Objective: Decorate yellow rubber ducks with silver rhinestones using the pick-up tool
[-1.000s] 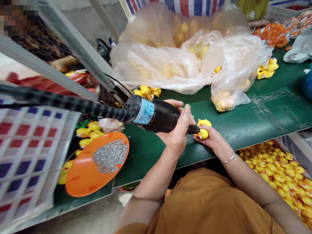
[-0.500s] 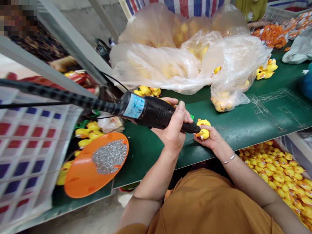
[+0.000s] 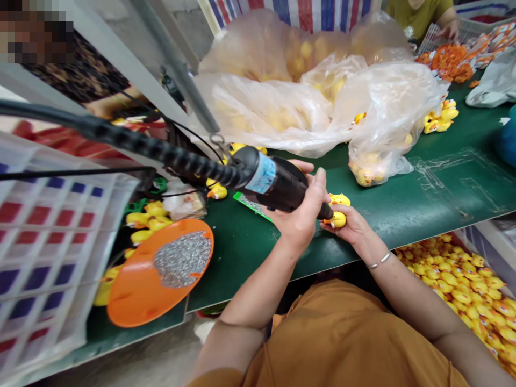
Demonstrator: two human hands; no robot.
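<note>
My left hand [image 3: 300,215] is wrapped round a black electric screwdriver [image 3: 278,183] with a blue label, its cable trailing to the upper left. The screwdriver's nose points right and meets a yellow toy duck [image 3: 337,219]. My right hand [image 3: 355,226], with a silver bracelet at the wrist, pinches that duck just above the green table [image 3: 387,207]. Another yellow duck [image 3: 339,199] shows just behind it; whether my fingers touch it I cannot tell. A green tray [image 3: 252,205] of small silvery pieces lies partly hidden behind my left hand.
An orange dish [image 3: 133,290] of silvery screws is at left, beside a white crate [image 3: 48,269]. Plastic bags [image 3: 274,102] of ducks fill the back. A bin of ducks [image 3: 463,285] stands below right. Co-workers sit at the far right [image 3: 419,21] and upper left [image 3: 72,80].
My left hand and the screwdriver have moved right and tilted further down onto the duck. The green tray has come into view. My right hand has hardly moved.
</note>
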